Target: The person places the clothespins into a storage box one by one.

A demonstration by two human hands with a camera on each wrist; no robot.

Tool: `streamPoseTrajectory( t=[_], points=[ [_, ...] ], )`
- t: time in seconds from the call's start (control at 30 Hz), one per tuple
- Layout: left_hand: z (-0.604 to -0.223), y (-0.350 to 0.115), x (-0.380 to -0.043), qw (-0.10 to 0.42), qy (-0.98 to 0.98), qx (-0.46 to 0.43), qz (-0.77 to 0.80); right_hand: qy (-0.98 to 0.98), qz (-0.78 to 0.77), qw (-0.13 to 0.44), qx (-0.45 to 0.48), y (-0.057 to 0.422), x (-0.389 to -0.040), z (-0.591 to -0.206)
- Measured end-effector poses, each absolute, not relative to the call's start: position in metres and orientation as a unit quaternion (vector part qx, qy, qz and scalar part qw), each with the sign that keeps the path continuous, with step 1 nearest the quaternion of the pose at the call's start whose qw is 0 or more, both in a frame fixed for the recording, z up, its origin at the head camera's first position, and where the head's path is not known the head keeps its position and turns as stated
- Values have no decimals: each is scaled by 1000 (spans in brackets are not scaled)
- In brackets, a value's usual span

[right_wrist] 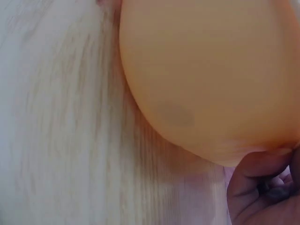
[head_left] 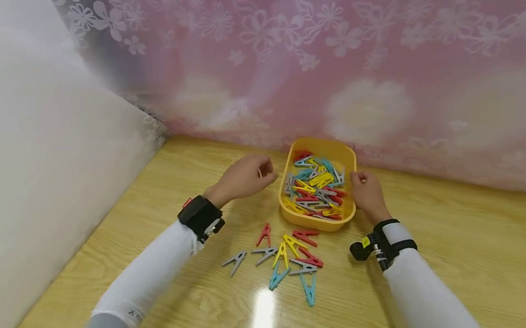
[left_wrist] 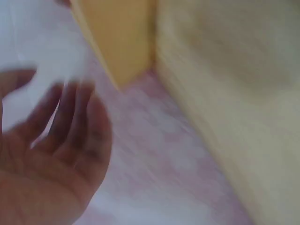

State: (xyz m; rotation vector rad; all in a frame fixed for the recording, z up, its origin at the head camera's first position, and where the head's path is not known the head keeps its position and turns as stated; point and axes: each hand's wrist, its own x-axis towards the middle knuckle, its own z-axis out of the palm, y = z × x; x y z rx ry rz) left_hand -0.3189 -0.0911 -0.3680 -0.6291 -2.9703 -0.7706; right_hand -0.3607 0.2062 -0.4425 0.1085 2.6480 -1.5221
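A yellow plastic basket (head_left: 316, 223) stands near the back of the table, holding a heap of red, yellow, blue and grey clothespins (head_left: 322, 180). My right hand (head_left: 369, 195) pinches its right rim between thumb and fingers; the right wrist view has the basket's outer wall (right_wrist: 201, 70) close by, with the fingers at its edge. Just left of the basket hovers my left hand (head_left: 249, 176), apart from it. Its fingers are loosely bent and hold nothing, as the left wrist view also shows.
In front of the basket lie several loose clothespins, among them a red one (head_left: 264, 234), a grey one (head_left: 234, 262) and a blue one (head_left: 309, 289). A pink floral curtain (head_left: 303, 71) hangs behind the wooden table (head_left: 457, 251). White cloth (head_left: 45, 107) borders the left side.
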Motion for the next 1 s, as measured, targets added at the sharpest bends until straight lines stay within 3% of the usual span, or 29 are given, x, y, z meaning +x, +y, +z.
streamPoseTrajectory(
  t=[0.2,0.33,0.57,1.0],
  points=[
    [-376,-136,-284,-160,-936,-246,-192,858,-510,42,49,215,-359,-437],
    [-377,-145,-265,-221,-927,-263,-151,860,-506,45,51,217,-361,-435],
    [-386,-144,-236,-238,-930,-251,-122,861,-504,48,43,216,-363,-436],
    [-413,-146,-200,-213,-954,-197,-77,856,-512,65,40,204,-359,-442]
  ],
)
